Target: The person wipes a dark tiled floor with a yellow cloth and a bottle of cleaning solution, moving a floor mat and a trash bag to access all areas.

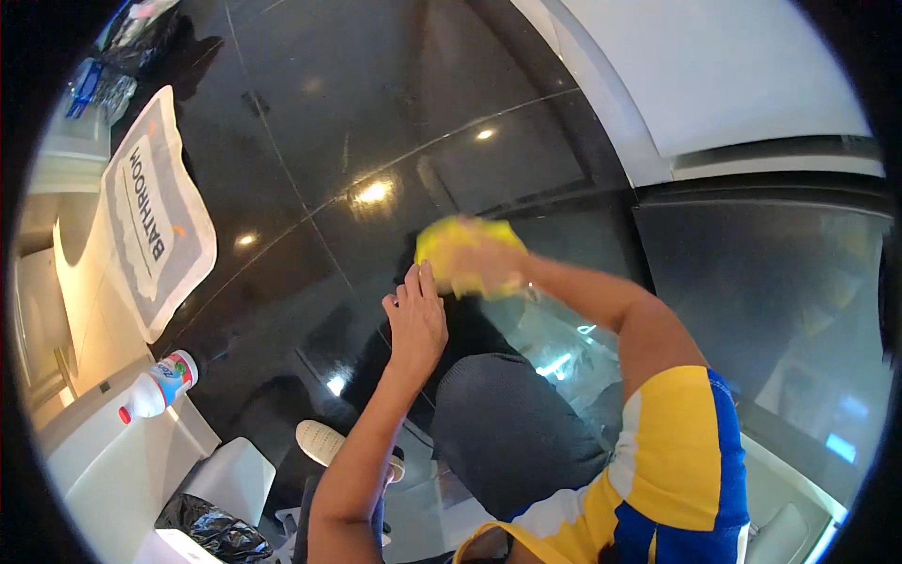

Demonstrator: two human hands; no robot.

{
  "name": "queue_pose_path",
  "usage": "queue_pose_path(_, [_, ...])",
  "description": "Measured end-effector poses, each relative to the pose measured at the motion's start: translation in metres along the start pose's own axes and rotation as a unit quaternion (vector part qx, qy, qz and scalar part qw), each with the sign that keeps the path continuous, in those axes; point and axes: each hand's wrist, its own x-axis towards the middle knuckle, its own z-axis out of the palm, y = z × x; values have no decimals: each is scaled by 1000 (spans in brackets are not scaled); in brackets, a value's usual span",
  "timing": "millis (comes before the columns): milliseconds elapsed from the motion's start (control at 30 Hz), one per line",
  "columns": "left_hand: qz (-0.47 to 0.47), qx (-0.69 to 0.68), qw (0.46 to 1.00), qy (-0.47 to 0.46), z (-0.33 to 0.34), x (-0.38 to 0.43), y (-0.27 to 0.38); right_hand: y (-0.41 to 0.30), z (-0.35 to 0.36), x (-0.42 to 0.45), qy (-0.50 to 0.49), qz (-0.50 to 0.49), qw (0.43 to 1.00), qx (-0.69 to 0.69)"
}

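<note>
My right hand (pixel 486 257) is pressed flat on a bright yellow cloth (pixel 440 243), blurred by motion, above the dark glossy surface. Beside the cloth's lower left edge is my left hand (pixel 418 310), its fingertips close to or touching it. Whether the left fingers hold a small object is hard to tell. Below both hands shows my bent knee in dark ribbed fabric (pixel 507 423). Dark polished floor tiles (pixel 338 141) with pale joints and light reflections lie around the cloth.
A mat bearing printed lettering (pixel 190 233) lies at the left, with a white bottle with a red cap (pixel 158 388) below it. A white bin (pixel 239 472) with a black bag (pixel 211 529) stands lower left. White panelling (pixel 740 70) borders the upper right.
</note>
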Motion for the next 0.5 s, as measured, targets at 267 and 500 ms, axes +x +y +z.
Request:
queue_pose_path(267, [16,186,974,-132,45,42,12,70,-22,8,375,539,748,-100])
queue_pose_path(500, [6,254,952,-173,81,31,2,-82,112,-229,339,779,527,-34])
